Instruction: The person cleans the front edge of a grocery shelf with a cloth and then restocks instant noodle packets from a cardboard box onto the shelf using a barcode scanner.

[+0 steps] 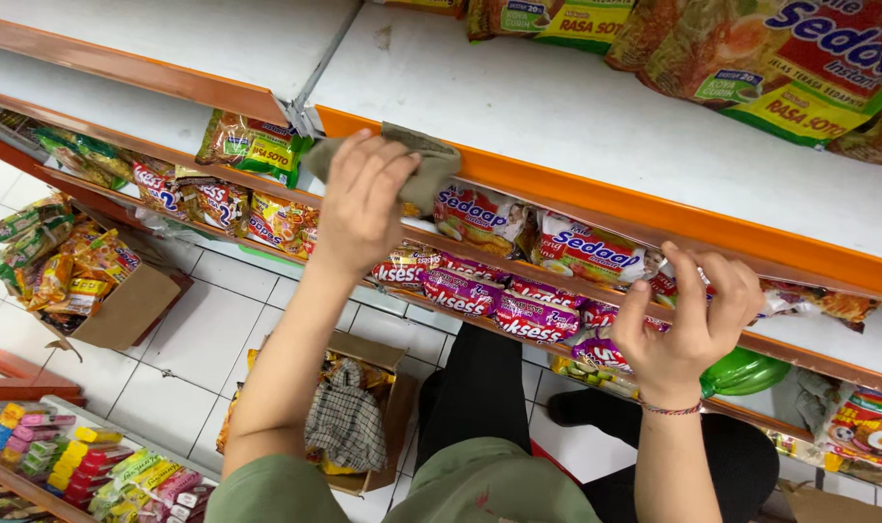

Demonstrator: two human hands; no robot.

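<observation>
Cloth on the shelf's orange edge
Left hand [361,203] presses a grey cloth [402,163] on the orange shelf edge [596,199]; right hand [693,315] grips it; cardboard box [131,305] holds noodle packets.

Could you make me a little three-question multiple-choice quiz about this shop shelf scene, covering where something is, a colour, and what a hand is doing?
1. Where is the grey-green cloth?
A. On the floor tiles
B. Pressed to the shelf's front edge
C. Inside the cardboard box

2. What colour is the shelf's front strip?
A. Orange
B. Blue
C. Black

3. How is the right hand?
A. Hanging free
B. Holding a bottle
C. Gripping the shelf edge

Answers: 1 B, the left hand holds the cloth against the edge. 2 A, the front strip is orange. 3 C, the right hand curls its fingers over the shelf edge by the noodle packets.
</observation>
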